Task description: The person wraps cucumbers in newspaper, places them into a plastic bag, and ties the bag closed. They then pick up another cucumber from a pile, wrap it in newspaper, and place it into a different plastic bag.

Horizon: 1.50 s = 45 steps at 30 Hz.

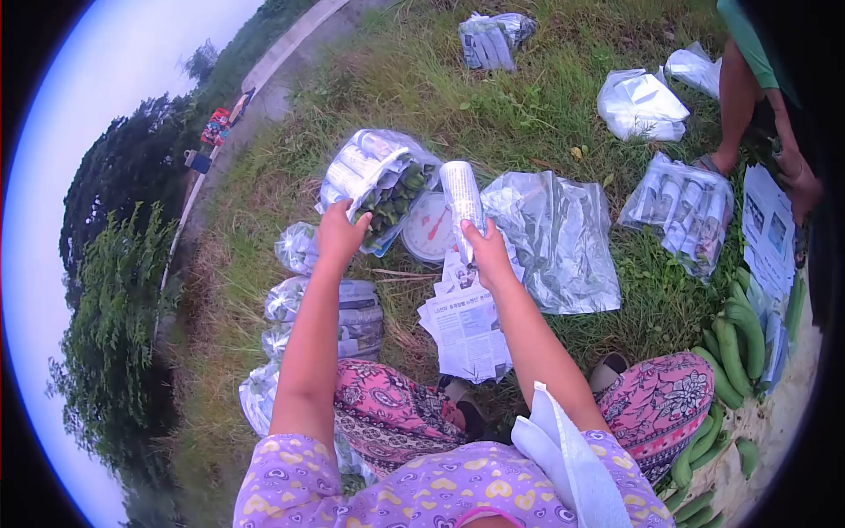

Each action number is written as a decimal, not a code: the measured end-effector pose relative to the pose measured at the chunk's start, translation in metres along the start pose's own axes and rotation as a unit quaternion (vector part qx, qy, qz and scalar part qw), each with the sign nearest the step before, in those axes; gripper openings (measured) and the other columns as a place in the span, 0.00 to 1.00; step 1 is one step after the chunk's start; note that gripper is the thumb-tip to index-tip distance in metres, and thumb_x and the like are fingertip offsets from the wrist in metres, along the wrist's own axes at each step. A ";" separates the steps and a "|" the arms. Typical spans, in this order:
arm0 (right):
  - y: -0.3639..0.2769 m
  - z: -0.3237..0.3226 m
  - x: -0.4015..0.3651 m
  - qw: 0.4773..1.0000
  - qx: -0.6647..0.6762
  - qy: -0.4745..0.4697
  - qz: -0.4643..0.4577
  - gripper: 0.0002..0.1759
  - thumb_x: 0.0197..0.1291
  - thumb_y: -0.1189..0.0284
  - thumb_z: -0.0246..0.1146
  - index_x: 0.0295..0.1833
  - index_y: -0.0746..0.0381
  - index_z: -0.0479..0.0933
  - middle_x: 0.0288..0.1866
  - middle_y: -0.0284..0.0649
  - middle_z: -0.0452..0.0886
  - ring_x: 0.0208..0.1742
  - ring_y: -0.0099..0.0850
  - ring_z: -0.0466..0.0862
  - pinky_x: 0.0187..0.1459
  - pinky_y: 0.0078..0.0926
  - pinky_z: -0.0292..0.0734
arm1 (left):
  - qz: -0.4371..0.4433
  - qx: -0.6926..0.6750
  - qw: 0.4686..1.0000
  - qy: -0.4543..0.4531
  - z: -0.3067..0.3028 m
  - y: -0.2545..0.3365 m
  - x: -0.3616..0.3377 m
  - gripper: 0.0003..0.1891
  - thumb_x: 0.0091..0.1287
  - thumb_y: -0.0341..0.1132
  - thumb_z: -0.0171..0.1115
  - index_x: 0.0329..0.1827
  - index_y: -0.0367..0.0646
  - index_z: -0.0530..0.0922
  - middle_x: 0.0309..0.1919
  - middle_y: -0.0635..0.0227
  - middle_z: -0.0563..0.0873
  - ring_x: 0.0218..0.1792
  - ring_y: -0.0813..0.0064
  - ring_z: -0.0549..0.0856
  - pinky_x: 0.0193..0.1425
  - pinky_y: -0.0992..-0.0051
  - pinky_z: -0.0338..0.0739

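Lap: a white plastic sheet (pixel 563 458) lies nearest, at 6 o'clock, over a purple top, with knees in pink patterned trousers (pixel 660 400) on either side.
Right hand: the right hand (pixel 488 251) has its fingers (pixel 471 231) closed round the lower end of a paper roll (pixel 462 195), which is held upright in the air.
Left hand: the left hand (pixel 339 233) has its fingers curled on the near edge of the bag of rolls (pixel 378 176). It appears to pinch the film, though the grip itself is partly hidden.
Where the roll is: above the grass (pixel 422 79), at 3 o'clock from the bag of rolls and just apart from it. A round scale (pixel 427 231) lies under and between them.
How the roll handles: probably light and fairly firm. The newsprint is thin and tears easily, so a hold round the middle would suit it better than the end.
How the bag handles: floppy, slick film with a bulky load, likely to sag. It is best taken at the mouth.
Newspaper: loose sheets (pixel 466 326) lie at 6 o'clock from the scale.
Clear bag: an empty-looking plastic bag (pixel 554 238) lies at 3 o'clock from the roll.
Further right: a second packed bag (pixel 678 211), then long green vegetables (pixel 731 352) at 4 o'clock.
Another person: a leg (pixel 735 97) stands at 1 o'clock, well apart.
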State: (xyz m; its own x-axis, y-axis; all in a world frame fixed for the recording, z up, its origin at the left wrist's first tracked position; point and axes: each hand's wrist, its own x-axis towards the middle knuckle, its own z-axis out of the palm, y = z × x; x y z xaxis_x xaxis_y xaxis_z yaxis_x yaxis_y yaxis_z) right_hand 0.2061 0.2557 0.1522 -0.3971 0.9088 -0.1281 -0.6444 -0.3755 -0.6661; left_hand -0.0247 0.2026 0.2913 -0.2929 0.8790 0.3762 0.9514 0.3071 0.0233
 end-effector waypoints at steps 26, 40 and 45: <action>0.011 0.209 0.152 0.593 -0.753 -0.087 -0.273 0.36 0.49 0.51 0.65 0.59 0.64 0.71 0.54 0.51 0.76 0.57 0.47 0.74 0.58 0.41 0.69 | -0.108 -0.172 0.979 -0.031 0.010 -0.098 -0.024 0.29 0.50 0.51 0.70 0.52 0.42 0.78 0.48 0.60 0.79 0.49 0.61 0.80 0.52 0.65 0.74; 0.008 0.216 0.149 0.597 -0.744 -0.064 -0.293 0.39 0.45 0.51 0.67 0.58 0.66 0.68 0.54 0.54 0.74 0.58 0.47 0.72 0.59 0.40 0.68 | -0.098 -0.161 0.981 -0.039 0.013 -0.100 -0.022 0.30 0.50 0.50 0.70 0.53 0.42 0.77 0.50 0.58 0.79 0.51 0.60 0.79 0.54 0.64 0.73; 0.000 0.217 0.149 0.621 -0.735 -0.056 -0.268 0.40 0.45 0.49 0.66 0.58 0.65 0.67 0.54 0.55 0.73 0.58 0.48 0.72 0.58 0.40 0.67 | -0.089 -0.165 0.982 -0.035 0.013 -0.095 -0.017 0.30 0.49 0.49 0.70 0.53 0.42 0.77 0.49 0.59 0.79 0.51 0.60 0.79 0.54 0.64 0.73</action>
State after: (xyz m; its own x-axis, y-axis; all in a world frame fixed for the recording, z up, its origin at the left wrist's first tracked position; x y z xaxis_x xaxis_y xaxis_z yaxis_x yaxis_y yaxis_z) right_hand 0.0051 0.3511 0.2926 -0.4796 0.7820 0.3980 0.5549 0.6217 -0.5528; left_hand -0.1114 0.1629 0.2709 -0.4519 0.8485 0.2753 0.8602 0.3328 0.3864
